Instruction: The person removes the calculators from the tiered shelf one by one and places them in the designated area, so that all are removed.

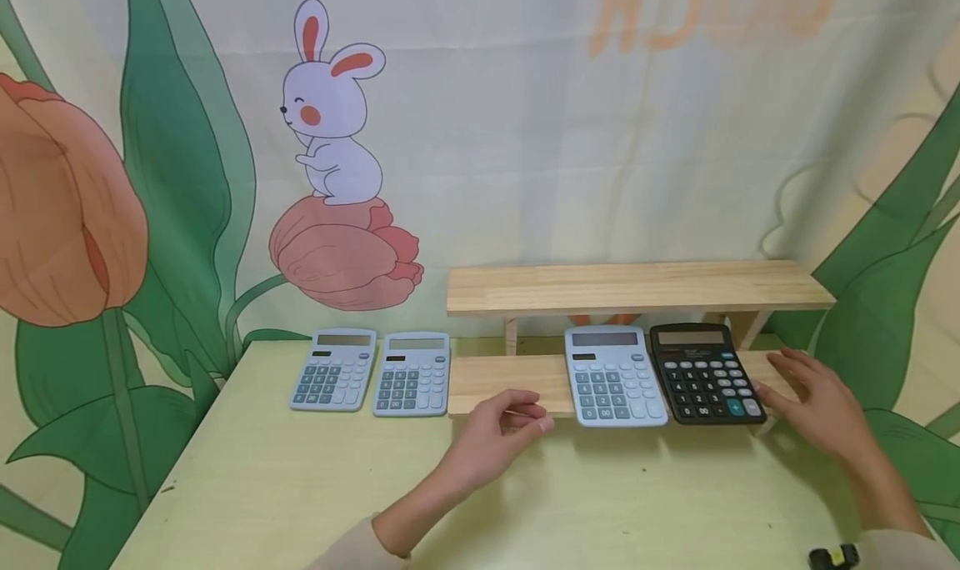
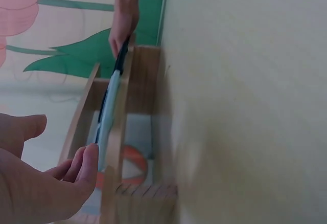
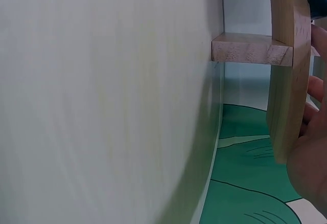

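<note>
On the lower board (image 1: 510, 378) of a two-tier wooden stand, a light blue calculator (image 1: 615, 378) leans beside a black calculator (image 1: 705, 374). My right hand (image 1: 821, 403) is at the black one's right side, its thumb at that edge and its fingers loosely extended over the board's end. In the right wrist view, this hand (image 3: 311, 168) lies along the board's end (image 3: 288, 116). In front of the board's left half hovers my left hand (image 1: 495, 437), fingers loosely bent and holding nothing. The left wrist view shows the blue calculator (image 2: 108, 116) just past its fingertips.
Two more light blue calculators, one (image 1: 333, 370) further left and one (image 1: 412, 374) near the stand, lie on the pale table (image 1: 300, 487). The stand's upper board (image 1: 637, 287) runs behind and above. A printed curtain (image 1: 487, 137) with a rabbit and tulips hangs at the back.
</note>
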Demonstrator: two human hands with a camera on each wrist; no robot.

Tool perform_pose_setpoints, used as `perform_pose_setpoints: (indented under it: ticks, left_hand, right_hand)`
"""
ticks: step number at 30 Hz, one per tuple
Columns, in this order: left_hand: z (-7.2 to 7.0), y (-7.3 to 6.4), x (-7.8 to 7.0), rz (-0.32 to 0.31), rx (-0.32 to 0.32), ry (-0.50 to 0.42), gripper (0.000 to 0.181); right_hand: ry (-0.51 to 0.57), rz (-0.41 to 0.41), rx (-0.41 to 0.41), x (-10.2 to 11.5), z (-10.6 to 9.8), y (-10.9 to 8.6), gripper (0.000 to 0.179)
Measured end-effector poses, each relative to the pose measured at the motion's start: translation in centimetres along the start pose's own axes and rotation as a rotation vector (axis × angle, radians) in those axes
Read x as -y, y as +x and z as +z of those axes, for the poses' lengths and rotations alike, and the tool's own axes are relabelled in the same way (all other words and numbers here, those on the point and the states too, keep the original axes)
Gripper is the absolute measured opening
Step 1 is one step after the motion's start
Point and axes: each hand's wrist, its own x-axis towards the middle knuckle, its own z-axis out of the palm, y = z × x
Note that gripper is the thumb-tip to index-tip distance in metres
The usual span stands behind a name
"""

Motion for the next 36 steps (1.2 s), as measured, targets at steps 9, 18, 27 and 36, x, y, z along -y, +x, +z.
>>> perform_pose_setpoints:
  ticks: [9, 18, 27, 36]
  left_hand:
    - [4.4, 0.9, 1.4, -0.090, 0.023, -0.145, 0.051]
    - [7.4, 2.0, 2.1, -0.168, -0.014, -0.479, 0.044]
    - [8.1, 2.6, 2.4, -0.179, -0.043, -0.623, 0.032]
    - [8.3, 2.8, 2.9, -0.167, -0.065, -0.603, 0.030]
  right_hand:
    - [-0.012, 0.011, 0.003, 0.1, 0.0, 0.1, 0.072]
    - [-0.008, 0.008, -0.001, 0.1, 0.0, 0.0, 0.072]
    - [-0.013, 0.005, -0.005, 0.2, 0.2, 0.1, 0.072]
    - [-0.024, 0.009, -0.012, 0.0, 0.3, 0.1, 0.072]
